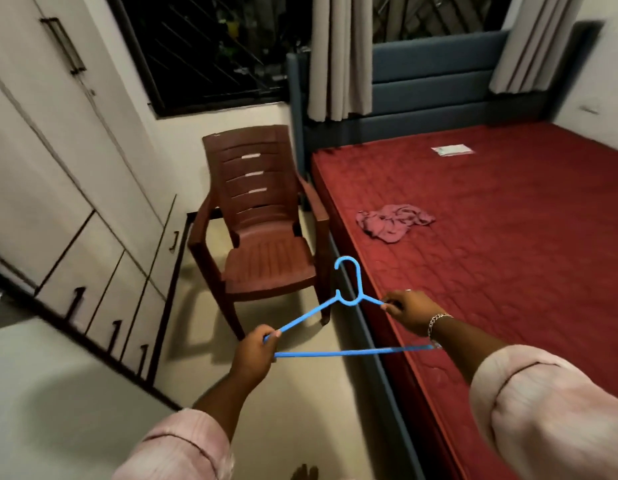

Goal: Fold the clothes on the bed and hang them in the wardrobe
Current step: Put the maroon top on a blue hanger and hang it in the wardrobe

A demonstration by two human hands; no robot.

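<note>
A blue plastic hanger [338,353] is held level in front of me, its hook pointing away. My left hand [253,351] grips its left corner. My right hand [409,311] pinches the right shoulder bar near the hook. A crumpled pink garment [394,221] lies on the red mattress [508,237], well beyond both hands. The white wardrobe [58,168] stands on the left with its doors closed.
A brown plastic chair [262,223] stands between the wardrobe and the bed, just beyond the hanger. A white paper [452,150] lies far up the mattress. The blue headboard [432,84] and curtains stand behind. Pale floor runs between bed and wardrobe.
</note>
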